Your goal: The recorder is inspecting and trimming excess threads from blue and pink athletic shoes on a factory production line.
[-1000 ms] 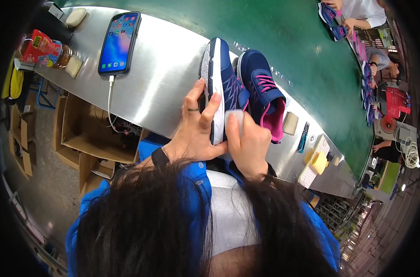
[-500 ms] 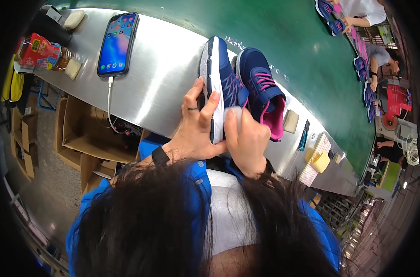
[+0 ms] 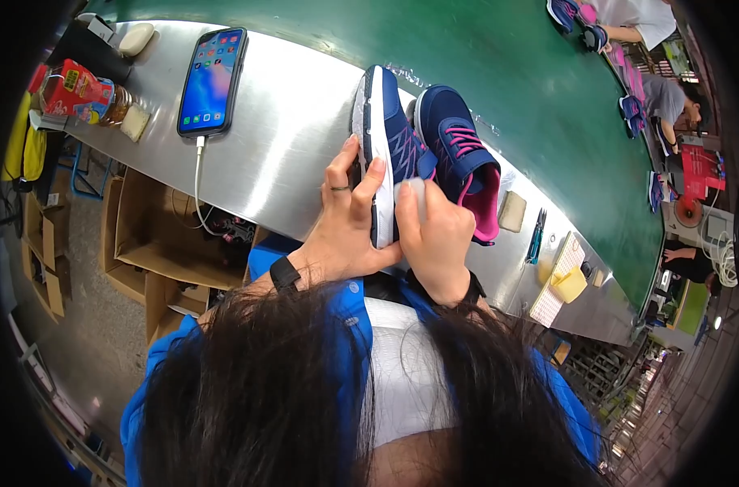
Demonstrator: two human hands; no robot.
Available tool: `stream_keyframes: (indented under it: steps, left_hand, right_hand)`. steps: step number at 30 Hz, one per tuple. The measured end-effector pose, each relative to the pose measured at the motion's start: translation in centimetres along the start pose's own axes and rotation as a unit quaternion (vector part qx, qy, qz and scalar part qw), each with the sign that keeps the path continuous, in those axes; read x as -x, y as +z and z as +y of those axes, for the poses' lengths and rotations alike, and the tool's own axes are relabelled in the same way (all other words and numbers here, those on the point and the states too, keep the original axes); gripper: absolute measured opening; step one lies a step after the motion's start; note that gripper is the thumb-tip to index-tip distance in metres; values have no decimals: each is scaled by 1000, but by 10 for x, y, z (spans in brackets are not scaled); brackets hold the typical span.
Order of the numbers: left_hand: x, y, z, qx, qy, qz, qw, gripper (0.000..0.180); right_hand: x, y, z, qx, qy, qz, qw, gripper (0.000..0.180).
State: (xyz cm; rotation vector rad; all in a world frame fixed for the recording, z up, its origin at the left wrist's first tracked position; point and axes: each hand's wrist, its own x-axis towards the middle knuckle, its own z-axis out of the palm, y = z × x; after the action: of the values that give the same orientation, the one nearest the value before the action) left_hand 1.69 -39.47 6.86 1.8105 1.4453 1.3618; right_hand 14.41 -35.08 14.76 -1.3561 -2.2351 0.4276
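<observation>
A navy sneaker (image 3: 402, 134) with a white sole lies on its side, the sole facing left. My left hand (image 3: 349, 215) grips it along the sole, fingers on the outer edge and thumb near the heel. In my right hand (image 3: 438, 243) is a small white block (image 3: 411, 191), pinched and pressed against the sneaker's side near the heel; its exact material is unclear. The matching sneaker (image 3: 458, 134), with pink laces and pink lining, stands upright just to the right, toe pointing away.
A charging phone (image 3: 213, 81) lies on the metal table edge (image 3: 280, 105). On the right are a beige sponge (image 3: 512, 211), teal-handled snippers (image 3: 536, 237) and a yellow block (image 3: 568, 284). A bottle (image 3: 109, 104) stands left. Across the green surface (image 3: 499, 57), co-workers handle similar shoes.
My right hand has shifted the white block slightly along the sneaker's side. The left hand keeps its grip. Co-workers' hands and shoes at the far right have moved a little.
</observation>
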Motion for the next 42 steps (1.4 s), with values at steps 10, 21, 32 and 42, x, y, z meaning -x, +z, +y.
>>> stream_keyframes:
  steps: [10, 21, 32, 42]
  left_hand:
    - [-1, 1, 1, -1, -1, 17, 1000, 108]
    - [1, 3, -3, 4, 3, 21, 1000, 105]
    - [2, 2, -5, 7, -19, 10, 1000, 108]
    - [-4, -1, -4, 0, 2, 11, 1000, 109]
  right_hand:
    - [8, -2, -4, 60, -13, -4, 998, 26]
    - [13, -2, -3, 45, -21, -12, 999, 25]
    - [9, -5, 0, 16, -17, 41, 999, 26]
    - [-10, 6, 1, 43, -18, 19, 999, 28]
